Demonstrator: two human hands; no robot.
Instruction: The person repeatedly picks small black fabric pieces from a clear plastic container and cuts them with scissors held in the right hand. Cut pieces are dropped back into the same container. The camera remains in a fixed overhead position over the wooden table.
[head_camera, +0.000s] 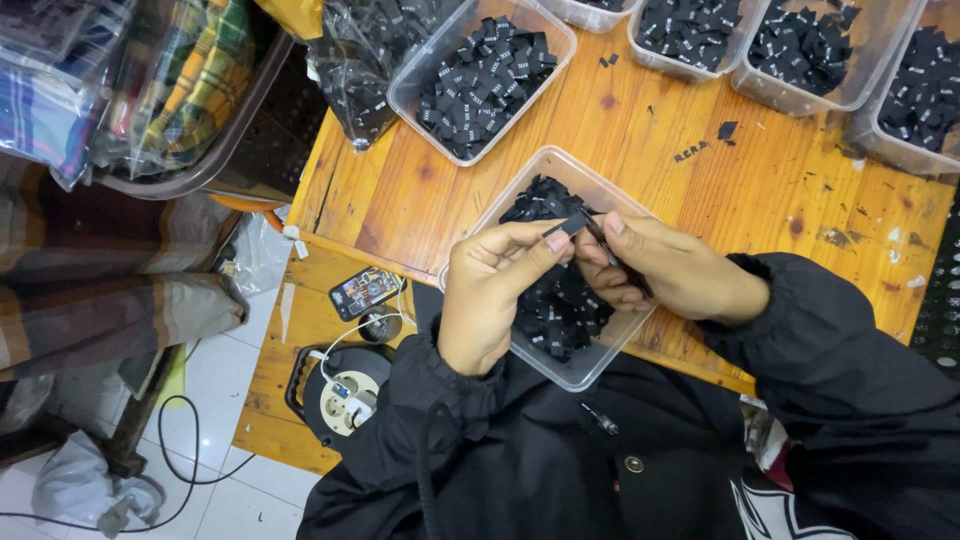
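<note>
A small black woven label (568, 224) sits pinched between both hands, just above the near clear plastic tub (500, 205) full of the same black labels. Its lower part is hidden behind the fingers, and the white marks on it are too small to make out.

The left hand (490, 295) is curled, thumb and forefinger pressed together on the label's left end. The right hand (660, 270) is also closed — thumb on top at the label's right end, the other fingers folded beneath and partly hidden, seeming to grip a few more dark labels. Both black jacket sleeves cover the tub's near edge.

On the wooden table (640, 130), farther off, stand more tubs of labels (480, 80), those at the far right cut off by the frame. Left of the table lies a phone (365, 292) — below it a cable reel (345, 395).
</note>
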